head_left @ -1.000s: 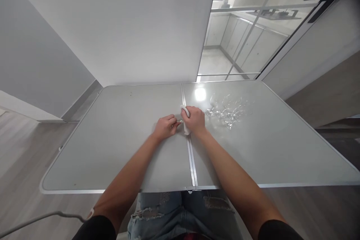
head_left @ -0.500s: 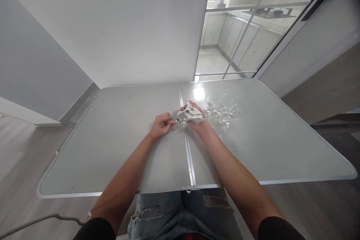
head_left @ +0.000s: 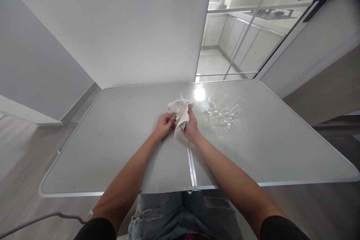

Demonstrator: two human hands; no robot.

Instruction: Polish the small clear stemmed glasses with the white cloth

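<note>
Over the table's middle seam, a clear stemmed glass (head_left: 178, 111) lies tilted within a white cloth (head_left: 184, 117). My left hand (head_left: 164, 125) is closed on the stem or foot end of the glass, with the fingertips partly hidden. From the right, my right hand (head_left: 191, 125) is closed round the cloth, which wraps part of the glass bowl and hangs down between the hands. To the right of my hands, several clear stemmed glasses (head_left: 219, 113) stand close together on the table.
The pale folding table (head_left: 112, 150) has a metal rim and a metal seam (head_left: 192, 168) down its middle. A white wall (head_left: 140, 26) rises behind it. At the back right is a glass-paned door (head_left: 239, 41). A grey cable (head_left: 56, 215) runs at lower left.
My right hand has shifted slightly left and lower, turning the cloth, which now spreads wider around the glass and hangs down. My left hand has moved slightly right, still on the glass.
</note>
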